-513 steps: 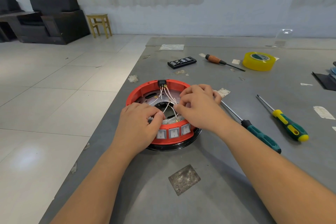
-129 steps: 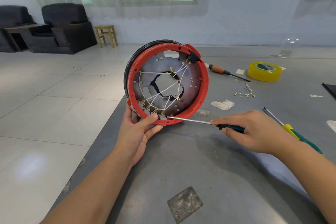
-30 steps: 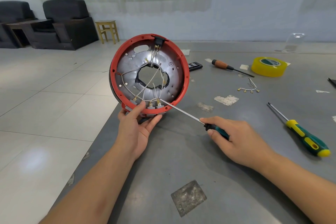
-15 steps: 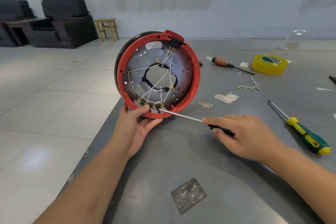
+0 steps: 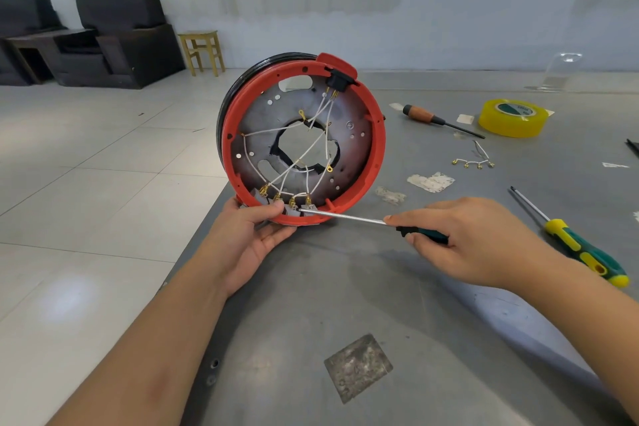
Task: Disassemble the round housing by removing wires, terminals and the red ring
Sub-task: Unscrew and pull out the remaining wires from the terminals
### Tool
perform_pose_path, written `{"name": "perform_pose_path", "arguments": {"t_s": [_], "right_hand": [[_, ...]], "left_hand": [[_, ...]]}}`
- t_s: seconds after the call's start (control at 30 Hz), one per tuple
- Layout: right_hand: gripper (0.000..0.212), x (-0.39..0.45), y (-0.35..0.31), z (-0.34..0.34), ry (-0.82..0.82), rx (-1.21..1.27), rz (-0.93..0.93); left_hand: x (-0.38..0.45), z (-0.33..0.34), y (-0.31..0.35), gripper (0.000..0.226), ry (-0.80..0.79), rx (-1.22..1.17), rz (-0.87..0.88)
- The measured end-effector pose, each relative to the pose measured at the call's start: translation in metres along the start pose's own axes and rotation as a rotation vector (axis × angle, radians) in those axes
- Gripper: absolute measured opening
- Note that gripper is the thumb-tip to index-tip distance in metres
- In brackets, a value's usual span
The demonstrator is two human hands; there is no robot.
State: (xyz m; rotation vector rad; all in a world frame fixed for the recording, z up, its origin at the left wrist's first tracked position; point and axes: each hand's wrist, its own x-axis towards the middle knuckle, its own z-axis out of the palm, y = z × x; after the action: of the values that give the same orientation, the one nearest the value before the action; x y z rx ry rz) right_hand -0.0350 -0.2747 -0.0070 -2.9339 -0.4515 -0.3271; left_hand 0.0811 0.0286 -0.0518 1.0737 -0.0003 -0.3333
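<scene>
The round housing (image 5: 304, 142) stands on edge at the near left corner of the grey table (image 5: 432, 339), close to the table's left edge, beyond which lies tiled floor. The left hand (image 5: 249, 239) grips its lower rim, thumb curled over the red ring (image 5: 378, 149). To the right the tabletop is open as far as a yellow-handled screwdriver (image 5: 584, 254). The right hand (image 5: 473, 239) grips a green-handled screwdriver (image 5: 349, 217), its tip at the grey terminals (image 5: 294, 208) (low on the rim). White wires (image 5: 304, 152) cross the metal plate. A detached wire piece (image 5: 473, 162) lies far right.
</scene>
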Motion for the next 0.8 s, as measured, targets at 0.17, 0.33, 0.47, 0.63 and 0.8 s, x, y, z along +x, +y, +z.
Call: {"name": "perform_pose_path", "arguments": {"t_s": [0.17,0.33,0.47,0.63,0.8], "right_hand": [[0.041,0.002,-0.006,-0.010,-0.041,-0.067,-0.001],[0.043,0.002,-0.012,-0.013,-0.062,-0.111,-0.004],[0.043,0.001,-0.015,-0.015,-0.066,-0.129,-0.006],[0.046,-0.004,-0.016,-0.007,-0.072,-0.161,0.011],[0.046,-0.011,-0.019,0.013,-0.026,-0.139,0.024]], "left_hand": [[0.001,-0.002,-0.004,0.050,0.007,0.022,0.015],[0.002,-0.002,-0.009,0.060,0.014,-0.021,0.032],[0.003,-0.001,-0.012,0.063,0.029,-0.013,0.048],[0.002,0.003,-0.015,0.065,0.046,0.031,0.081],[0.001,0.002,-0.014,0.060,0.050,0.011,0.087]]}}
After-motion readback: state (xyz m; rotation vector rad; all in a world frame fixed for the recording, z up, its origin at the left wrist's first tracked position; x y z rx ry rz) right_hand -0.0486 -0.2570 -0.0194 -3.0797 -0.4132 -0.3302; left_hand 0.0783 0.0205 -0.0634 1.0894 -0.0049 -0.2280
